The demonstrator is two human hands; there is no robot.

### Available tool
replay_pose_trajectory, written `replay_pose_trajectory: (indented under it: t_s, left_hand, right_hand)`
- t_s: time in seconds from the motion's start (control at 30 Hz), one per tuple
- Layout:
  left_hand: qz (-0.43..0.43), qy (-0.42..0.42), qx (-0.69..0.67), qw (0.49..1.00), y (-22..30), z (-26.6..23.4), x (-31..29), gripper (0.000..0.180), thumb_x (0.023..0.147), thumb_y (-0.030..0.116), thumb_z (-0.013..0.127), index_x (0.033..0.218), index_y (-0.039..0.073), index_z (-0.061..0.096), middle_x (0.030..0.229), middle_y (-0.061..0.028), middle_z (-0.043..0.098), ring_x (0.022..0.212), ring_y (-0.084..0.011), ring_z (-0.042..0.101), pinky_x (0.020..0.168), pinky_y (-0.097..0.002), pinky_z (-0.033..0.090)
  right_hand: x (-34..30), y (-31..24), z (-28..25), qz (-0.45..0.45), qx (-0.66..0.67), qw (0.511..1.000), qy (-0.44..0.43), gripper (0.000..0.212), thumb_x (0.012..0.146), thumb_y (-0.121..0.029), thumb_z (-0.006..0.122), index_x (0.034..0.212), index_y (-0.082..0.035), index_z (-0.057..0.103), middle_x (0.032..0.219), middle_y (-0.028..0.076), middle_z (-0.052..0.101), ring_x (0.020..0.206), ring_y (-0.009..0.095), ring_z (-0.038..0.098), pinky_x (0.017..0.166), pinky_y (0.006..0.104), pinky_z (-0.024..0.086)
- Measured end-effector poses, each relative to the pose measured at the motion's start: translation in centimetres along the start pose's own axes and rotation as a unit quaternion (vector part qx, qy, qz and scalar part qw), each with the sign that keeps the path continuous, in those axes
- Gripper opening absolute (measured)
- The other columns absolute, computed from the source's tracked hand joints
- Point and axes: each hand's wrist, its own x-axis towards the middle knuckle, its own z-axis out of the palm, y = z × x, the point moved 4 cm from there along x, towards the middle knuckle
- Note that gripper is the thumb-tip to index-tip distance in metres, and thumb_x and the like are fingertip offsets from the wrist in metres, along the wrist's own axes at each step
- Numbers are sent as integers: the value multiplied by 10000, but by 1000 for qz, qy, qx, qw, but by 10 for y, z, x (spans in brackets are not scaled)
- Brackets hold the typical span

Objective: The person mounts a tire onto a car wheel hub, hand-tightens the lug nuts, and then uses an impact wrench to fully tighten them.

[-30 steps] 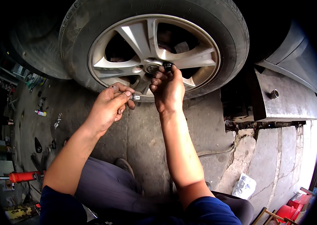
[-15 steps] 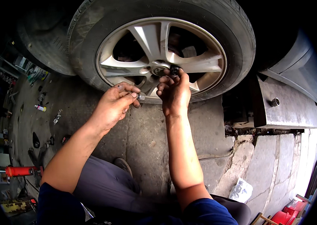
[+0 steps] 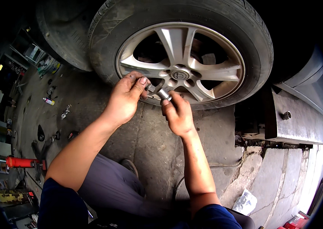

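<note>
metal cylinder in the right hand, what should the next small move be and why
Probably ease the metal cylinder toward the small metal piece: the right hand grips one, the left hand the other, and their near ends sit close together.

I see a grey floor (image 3: 155,141), cracked beside the big grey block (image 3: 306,129), and bright light (image 3: 319,166) near that block.
</note>
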Motion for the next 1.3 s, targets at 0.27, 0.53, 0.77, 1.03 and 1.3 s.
replay_pose_trajectory:
  t_s: [0.27, 0.53, 0.77, 1.03, 1.3]
  left_hand:
    - [68, -87, 191, 975, 29, 8, -2, 85, 1103, 105, 564, 1062, 46, 611, 872, 9, 569, 780, -67, 510, 733, -246, 456]
    - [-132, -49, -36, 989, 9, 8, -3, 427, 1147, 386, 500, 1413, 58, 557, 816, 5, 550, 612, -23, 404, 489, -171, 341]
    - [-169, -24, -11, 985, -4, -9, 4, 269, 1113, 289, 541, 1188, 51, 644, 779, 43, 500, 641, -17, 427, 476, -174, 336]
    - [-154, -35, 13, 987, -13, -10, 1, 199, 1091, 237, 564, 1162, 60, 622, 783, 50, 514, 624, -6, 420, 469, -170, 331]
    - [-150, -34, 34, 988, -12, -9, -1, 205, 1088, 238, 563, 1167, 53, 606, 782, 48, 505, 619, -7, 420, 462, -167, 326]
  right_hand:
    - [-12, 4, 20, 62, 314, 940, -120, 245, 1132, -217, 430, 1099, -19, 570, 679, 12, 507, 584, 97, 477, 544, 266, 404]
    - [3, 23, 14, 55, 391, 914, 90, 287, 1152, -281, 393, 1003, -77, 529, 679, -30, 441, 530, 78, 390, 466, 253, 309]
    - [26, 20, 5, 118, 175, 953, 217, 349, 1139, -303, 523, 1029, 15, 615, 714, -5, 546, 609, 93, 478, 546, 298, 382]
    - [56, -12, 24, 188, 382, 885, 189, 487, 1154, -457, 426, 988, -26, 581, 702, -4, 481, 599, 119, 414, 552, 298, 346]
    - [54, 4, 24, 227, 569, 782, 115, 691, 1117, -656, 304, 1030, -34, 593, 734, 24, 551, 574, 142, 464, 529, 286, 368]
